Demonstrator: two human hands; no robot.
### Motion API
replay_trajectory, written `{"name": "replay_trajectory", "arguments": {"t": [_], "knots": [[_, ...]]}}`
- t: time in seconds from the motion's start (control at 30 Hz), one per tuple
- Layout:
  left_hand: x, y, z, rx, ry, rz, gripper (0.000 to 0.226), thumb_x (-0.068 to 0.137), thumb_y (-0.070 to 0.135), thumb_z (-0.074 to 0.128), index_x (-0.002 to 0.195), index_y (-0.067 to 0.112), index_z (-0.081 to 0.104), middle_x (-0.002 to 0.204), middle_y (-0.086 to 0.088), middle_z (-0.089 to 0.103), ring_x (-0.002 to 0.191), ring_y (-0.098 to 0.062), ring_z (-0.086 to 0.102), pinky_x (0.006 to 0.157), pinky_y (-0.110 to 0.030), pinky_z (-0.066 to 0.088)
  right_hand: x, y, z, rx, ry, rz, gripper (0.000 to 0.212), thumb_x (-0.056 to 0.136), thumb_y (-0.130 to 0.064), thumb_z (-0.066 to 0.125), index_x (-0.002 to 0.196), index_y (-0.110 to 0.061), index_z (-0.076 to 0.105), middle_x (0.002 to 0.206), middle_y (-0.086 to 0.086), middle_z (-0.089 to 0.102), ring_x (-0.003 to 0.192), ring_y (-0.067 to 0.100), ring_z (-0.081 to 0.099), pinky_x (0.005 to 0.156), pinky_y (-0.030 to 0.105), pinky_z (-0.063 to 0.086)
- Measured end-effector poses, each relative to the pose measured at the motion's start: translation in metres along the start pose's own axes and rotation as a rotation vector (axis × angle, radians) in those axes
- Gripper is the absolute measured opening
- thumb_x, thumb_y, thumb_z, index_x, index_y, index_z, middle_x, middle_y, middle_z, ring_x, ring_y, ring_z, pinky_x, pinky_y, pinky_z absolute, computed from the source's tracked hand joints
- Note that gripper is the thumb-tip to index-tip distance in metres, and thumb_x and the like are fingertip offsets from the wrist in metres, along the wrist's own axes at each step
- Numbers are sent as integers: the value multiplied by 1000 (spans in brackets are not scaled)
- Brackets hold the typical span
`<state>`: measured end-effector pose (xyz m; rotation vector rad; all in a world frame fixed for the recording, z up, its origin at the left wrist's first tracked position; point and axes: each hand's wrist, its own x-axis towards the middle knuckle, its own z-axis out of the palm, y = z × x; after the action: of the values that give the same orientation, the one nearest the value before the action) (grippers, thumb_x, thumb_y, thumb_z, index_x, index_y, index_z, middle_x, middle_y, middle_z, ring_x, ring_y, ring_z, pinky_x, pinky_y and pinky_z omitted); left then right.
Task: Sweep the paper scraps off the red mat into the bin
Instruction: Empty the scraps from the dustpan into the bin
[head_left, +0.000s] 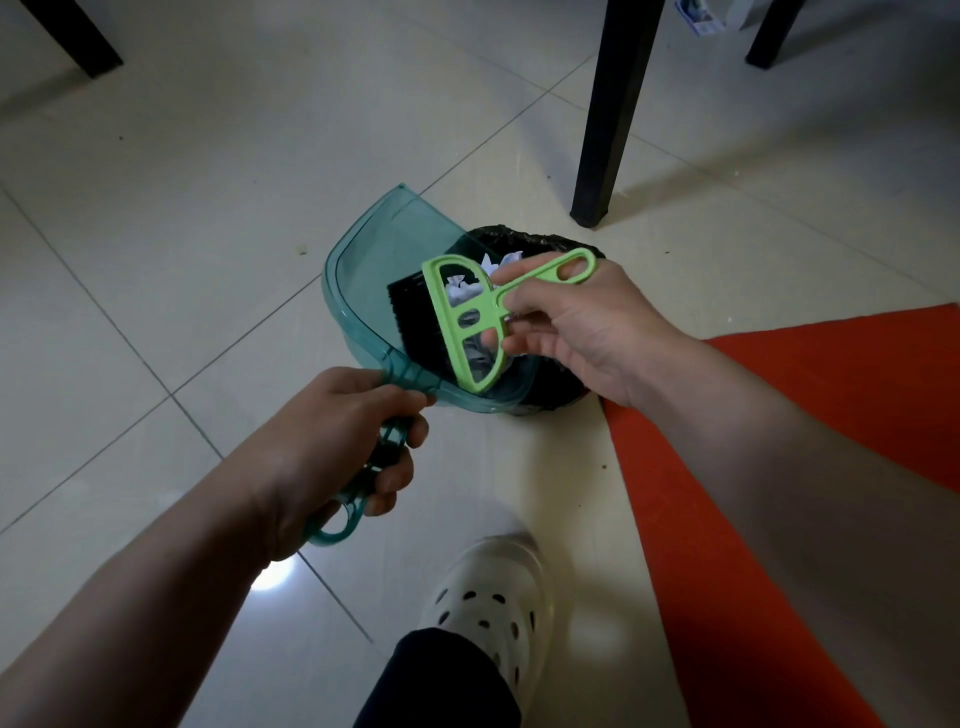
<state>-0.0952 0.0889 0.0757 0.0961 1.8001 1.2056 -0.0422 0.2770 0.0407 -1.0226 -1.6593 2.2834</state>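
Observation:
My left hand (343, 441) grips the handle of a clear teal dustpan (363, 270), which is tilted over a bin lined with a black bag (540, 244). My right hand (576, 332) holds the handle of a light green brush (467, 317); its black bristles lie inside the pan. White paper scraps (467, 291) show behind the brush head, over the bin's mouth. The red mat (779, 415) lies on the floor to the right, its corner next to the bin.
A black table leg (608, 114) stands just beyond the bin, with two more legs (78, 36) at the top corners. My foot in a white perforated clog (488, 597) is planted on the pale tiled floor (156, 234) below the bin. Small specks dot the tiles.

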Motion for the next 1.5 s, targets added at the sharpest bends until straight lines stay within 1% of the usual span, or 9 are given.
{"name": "replay_trajectory", "arguments": {"t": [0.1, 0.27, 0.4, 0.53, 0.8, 0.97, 1.07, 1.23, 1.5], "knots": [[-1, 1, 0, -4, -5, -7, 20, 98, 10, 47, 107, -2, 60, 70, -10, 53, 42, -14, 39, 37, -22, 33, 5, 3, -6, -88, 67, 1, 23, 79, 15, 60, 85, -5, 69, 60, 8, 66, 54, 26, 66, 66, 37, 58], [-2, -1, -2, -2, -9, -19, 21, 98, 10, 46, 106, 0, 62, 70, -10, 54, 42, -13, 40, 36, -23, 35, 9, -3, -19, -124, 153, -55, 20, 79, 11, 63, 85, -7, 70, 73, 14, 70, 61, 28, 68, 64, 33, 58], [-3, -1, -2, -14, 0, -12, 20, 98, 9, 45, 106, -1, 62, 69, -10, 54, 41, -13, 39, 35, -23, 34, 5, -9, -13, -62, 57, -42, 20, 80, 9, 62, 95, -1, 70, 79, 20, 71, 67, 33, 70, 62, 33, 54], [-6, -1, -1, -12, -4, -11, 21, 98, 9, 45, 106, -1, 62, 70, -11, 53, 41, -13, 39, 35, -22, 34, 6, -4, -7, -161, -16, -14, 21, 82, 9, 62, 95, -3, 72, 77, 16, 71, 66, 30, 70, 57, 28, 52], [-9, -1, -4, -7, 0, -16, 21, 97, 8, 46, 106, -5, 60, 69, -10, 52, 40, -13, 38, 36, -22, 34, 23, -3, -17, -222, 140, -60, 17, 85, 7, 62, 89, -7, 71, 90, 21, 72, 66, 28, 66, 56, 27, 54], [-11, 0, -9, -12, 16, -26, 20, 97, 8, 46, 105, -3, 62, 70, -10, 53, 39, -13, 38, 35, -23, 33, 30, -3, -19, -238, 185, -77, 18, 86, 4, 62, 86, -11, 71, 93, 17, 72, 67, 28, 64, 59, 27, 56], [-12, -1, -11, -18, 26, -29, 20, 97, 7, 46, 104, -2, 62, 70, -10, 52, 39, -13, 38, 34, -23, 32, 31, -6, -17, -252, 213, -96, 17, 87, 5, 61, 89, -9, 71, 88, 14, 71, 67, 27, 62, 59, 24, 56], [-15, -1, -12, -30, 31, -33, 21, 96, 7, 46, 104, -2, 63, 68, -9, 53, 38, -12, 37, 33, -22, 32, 35, -9, -17, -285, 272, -148, 17, 88, 6, 57, 94, -5, 69, 76, 9, 67, 52, 16, 57, 51, 20, 52], [-17, -2, -15, -30, 47, -45, 21, 97, 7, 46, 105, -1, 64, 68, -11, 52, 39, -13, 37, 33, -21, 32, 37, -14, -20, -333, 363, -211, 19, 89, 0, 59, 92, -14, 71, 80, 5, 69, 59, 13, 63, 55, 19, 53]]}}
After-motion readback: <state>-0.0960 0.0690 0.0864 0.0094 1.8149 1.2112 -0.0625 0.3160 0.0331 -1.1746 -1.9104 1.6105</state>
